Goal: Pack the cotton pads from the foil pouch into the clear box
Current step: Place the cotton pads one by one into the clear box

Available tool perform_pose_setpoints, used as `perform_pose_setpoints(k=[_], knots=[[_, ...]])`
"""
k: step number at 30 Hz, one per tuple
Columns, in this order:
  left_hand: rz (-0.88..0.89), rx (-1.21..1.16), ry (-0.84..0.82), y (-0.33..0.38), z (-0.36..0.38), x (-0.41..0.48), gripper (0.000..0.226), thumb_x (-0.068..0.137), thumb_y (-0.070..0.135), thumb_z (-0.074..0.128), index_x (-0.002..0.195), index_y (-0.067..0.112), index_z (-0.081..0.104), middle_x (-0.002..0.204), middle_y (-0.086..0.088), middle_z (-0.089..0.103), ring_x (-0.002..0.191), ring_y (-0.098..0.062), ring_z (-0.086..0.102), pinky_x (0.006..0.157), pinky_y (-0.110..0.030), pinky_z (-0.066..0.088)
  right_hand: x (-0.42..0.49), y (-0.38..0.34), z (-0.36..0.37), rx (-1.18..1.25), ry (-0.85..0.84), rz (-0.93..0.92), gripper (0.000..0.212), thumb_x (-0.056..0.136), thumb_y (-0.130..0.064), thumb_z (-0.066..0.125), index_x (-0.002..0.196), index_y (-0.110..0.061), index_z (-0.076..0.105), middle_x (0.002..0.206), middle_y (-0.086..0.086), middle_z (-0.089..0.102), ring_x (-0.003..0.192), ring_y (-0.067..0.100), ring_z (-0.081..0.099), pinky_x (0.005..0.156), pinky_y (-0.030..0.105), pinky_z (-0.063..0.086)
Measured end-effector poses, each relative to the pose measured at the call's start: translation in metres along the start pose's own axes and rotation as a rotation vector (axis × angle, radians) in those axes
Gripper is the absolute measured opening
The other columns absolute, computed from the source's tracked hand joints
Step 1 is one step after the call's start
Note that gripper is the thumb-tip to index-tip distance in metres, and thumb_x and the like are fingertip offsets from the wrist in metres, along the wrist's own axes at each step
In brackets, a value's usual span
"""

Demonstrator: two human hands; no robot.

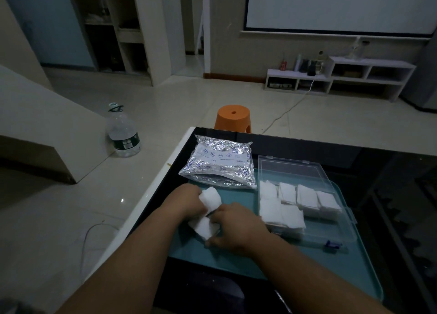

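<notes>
Near the mat's (343, 266) left edge, two hands meet. The right hand (236, 231) pinches one wad of pads (203, 227), and the left hand (189, 202) curls its fingers round a second wad (210, 199). By the right edge, one open box (307, 172) holds six stacks (292, 216). One pouch (220, 165) lies at the far left corner.

The foil pouch (220, 165) is shiny silver with little blue drawings and a white patch with blue writing. The cotton pads (307, 196) are plain white. The clear box (295, 166) is see-through. The tray (331, 273) under them is blue-green. The bench (354, 157) is black with a white left edge. Past its far edge, the stool (233, 115) is orange.
</notes>
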State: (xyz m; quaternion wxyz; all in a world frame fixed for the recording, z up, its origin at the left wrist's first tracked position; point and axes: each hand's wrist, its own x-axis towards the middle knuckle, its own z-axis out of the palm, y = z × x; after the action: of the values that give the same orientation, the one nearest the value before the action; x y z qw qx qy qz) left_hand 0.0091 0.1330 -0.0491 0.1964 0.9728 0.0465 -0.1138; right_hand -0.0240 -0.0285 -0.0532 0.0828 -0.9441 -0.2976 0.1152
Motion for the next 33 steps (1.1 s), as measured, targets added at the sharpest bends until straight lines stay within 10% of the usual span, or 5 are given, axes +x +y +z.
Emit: perform_pose_setpoints(k=[6, 11, 19, 33], knots=[[-0.011, -0.021, -0.001, 0.002, -0.002, -0.002, 0.02, 0.072, 0.018, 0.063, 0.09, 0.01, 0.069, 0.088, -0.009, 0.07, 0.081, -0.024, 0.068, 0.069, -0.029, 0.055, 0.002, -0.011, 0.001, 0.184, 0.036, 0.061, 0.055, 0.067, -0.063, 0.038, 0.081, -0.016, 0.065, 0.104, 0.013, 0.063, 0.095, 0.033, 0.058, 0.078, 0.031, 0.042], [-0.027, -0.08, 0.067, 0.004, -0.004, -0.006, 0.028, 0.068, 0.018, 0.068, 0.095, 0.023, 0.063, 0.085, 0.0, 0.063, 0.073, -0.023, 0.065, 0.066, -0.031, 0.057, 0.0, -0.017, 0.012, 0.13, 0.09, 0.146, 0.051, 0.08, -0.049, 0.065, 0.122, -0.019, 0.061, 0.125, 0.009, 0.052, 0.114, 0.031, 0.047, 0.093, 0.033, 0.038], [0.011, -0.039, 0.117, 0.006, -0.005, -0.006, 0.019, 0.074, 0.024, 0.062, 0.092, 0.031, 0.063, 0.099, 0.001, 0.067, 0.085, -0.018, 0.062, 0.073, -0.027, 0.05, 0.001, -0.021, 0.01, 0.363, 0.096, 0.259, 0.022, 0.076, -0.021, 0.066, 0.093, -0.022, 0.053, 0.113, 0.01, 0.06, 0.101, 0.029, 0.059, 0.068, 0.026, 0.036], [0.03, -0.017, 0.074, 0.011, -0.001, -0.009, 0.02, 0.07, 0.023, 0.065, 0.085, 0.029, 0.052, 0.089, 0.003, 0.06, 0.081, -0.018, 0.058, 0.062, -0.027, 0.038, -0.002, -0.024, 0.009, 0.336, 0.066, 0.316, 0.042, 0.082, -0.033, 0.064, 0.118, -0.012, 0.058, 0.12, 0.013, 0.061, 0.109, 0.03, 0.059, 0.083, 0.028, 0.046]])
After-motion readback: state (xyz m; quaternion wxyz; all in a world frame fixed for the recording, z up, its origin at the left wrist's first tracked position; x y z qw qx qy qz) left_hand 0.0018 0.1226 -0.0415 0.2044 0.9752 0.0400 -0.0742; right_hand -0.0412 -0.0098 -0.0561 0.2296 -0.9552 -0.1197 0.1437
